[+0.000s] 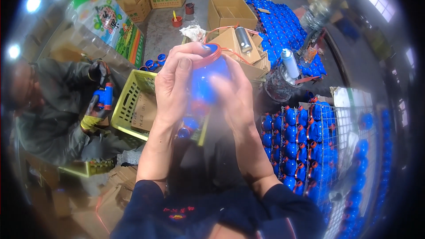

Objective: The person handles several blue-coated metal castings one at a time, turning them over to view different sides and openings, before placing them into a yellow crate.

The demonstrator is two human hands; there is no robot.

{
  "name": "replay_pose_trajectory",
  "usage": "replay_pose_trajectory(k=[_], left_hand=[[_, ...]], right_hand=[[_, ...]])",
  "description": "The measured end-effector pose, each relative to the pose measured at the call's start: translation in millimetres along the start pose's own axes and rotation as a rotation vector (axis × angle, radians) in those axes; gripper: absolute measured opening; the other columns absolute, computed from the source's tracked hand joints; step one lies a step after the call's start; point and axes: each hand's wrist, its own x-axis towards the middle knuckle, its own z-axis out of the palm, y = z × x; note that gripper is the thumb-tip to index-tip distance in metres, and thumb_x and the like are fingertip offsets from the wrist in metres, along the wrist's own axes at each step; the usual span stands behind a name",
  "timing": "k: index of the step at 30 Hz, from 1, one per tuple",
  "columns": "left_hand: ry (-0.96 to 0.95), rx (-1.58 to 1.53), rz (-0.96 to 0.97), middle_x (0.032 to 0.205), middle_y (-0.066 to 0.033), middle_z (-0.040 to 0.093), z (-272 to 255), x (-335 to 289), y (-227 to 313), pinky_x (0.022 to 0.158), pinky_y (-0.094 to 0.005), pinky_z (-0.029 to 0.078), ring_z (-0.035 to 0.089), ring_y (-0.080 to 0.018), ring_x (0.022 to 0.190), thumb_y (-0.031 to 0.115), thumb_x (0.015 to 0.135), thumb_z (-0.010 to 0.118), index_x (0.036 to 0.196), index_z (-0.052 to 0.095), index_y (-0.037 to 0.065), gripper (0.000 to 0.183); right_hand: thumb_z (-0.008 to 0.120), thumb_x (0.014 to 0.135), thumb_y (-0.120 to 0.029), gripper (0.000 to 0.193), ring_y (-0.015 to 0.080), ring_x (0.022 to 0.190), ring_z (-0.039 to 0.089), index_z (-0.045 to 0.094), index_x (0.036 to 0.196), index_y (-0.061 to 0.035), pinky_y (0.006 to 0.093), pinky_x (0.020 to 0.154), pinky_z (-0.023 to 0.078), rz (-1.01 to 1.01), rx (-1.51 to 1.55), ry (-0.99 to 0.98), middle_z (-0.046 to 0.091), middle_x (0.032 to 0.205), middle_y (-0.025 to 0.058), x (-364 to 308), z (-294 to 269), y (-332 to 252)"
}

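Observation:
Between my two hands, held up in front of me, is a blue meter housing [204, 73] with a red threaded rim tilted upward. My left hand [177, 73] grips its left side, thumb and fingertips near the rim. On the other side my right hand [237, 88] is closed around it; its thumb is smeared by motion. The housing's lower part is blurred too. Below my hands, more blue housings [189, 126] lie in a yellow plastic crate [133, 77] beside a cardboard sheet [145, 111].
At left a gloved co-worker [57, 106] holds a blue fitting [104, 96]. At right, wire racks [330, 141] carry rows of blue housings. A spray can [290, 64] stands on a grimy bucket [282, 86]. Ahead are an open carton [232, 13], flat cardboard [256, 62] and a grey cylindrical tool [243, 40].

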Motion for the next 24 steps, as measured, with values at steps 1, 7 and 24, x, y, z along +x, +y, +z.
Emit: replay_pose_trajectory(k=[1, 7, 24], left_hand=[[-0.028, 0.065, 0.008, 0.119, -0.012, 0.062, 1.3, -1.1, 0.6, 0.102, -0.0351, 0.042, 0.056, -0.0203, 0.114, 0.022, 0.106, 0.044, 0.102, 0.064, -0.002, 0.032], [-0.093, 0.242, 0.009, 0.114, -0.0108, 0.065, 18.3, -8.2, -2.4, 0.099, -0.0339, 0.043, 0.058, -0.0204, 0.111, 0.019, 0.104, 0.048, 0.101, 0.066, -0.001, 0.027], [-0.074, 0.087, -0.178, 0.111, -0.0082, 0.065, 45.4, -9.7, -15.6, 0.094, -0.0272, 0.045, 0.059, -0.0126, 0.103, 0.019, 0.105, 0.047, 0.103, 0.064, -0.004, 0.029]], right_hand=[[0.074, 0.087, -0.015, 0.061, 0.0162, 0.112, 0.057, 0.044, 0.136, 0.0066, 0.0304, 0.096, 0.048, -0.01, -0.033, -0.009, 0.057, 0.125, 0.0122, 0.8, -2.1, 0.3], [0.076, 0.085, -0.018, 0.059, 0.0152, 0.107, 0.058, 0.047, 0.129, 0.0061, 0.0309, 0.094, 0.049, 0.066, -0.048, 0.044, 0.059, 0.119, 0.0122, -0.3, -19.2, -2.0], [0.061, 0.095, -0.034, 0.044, 0.0124, 0.09, 0.059, 0.058, 0.115, 0.0052, 0.0294, 0.082, 0.049, 0.178, -0.295, 0.159, 0.066, 0.099, 0.0119, -10.7, -48.6, 3.6]])
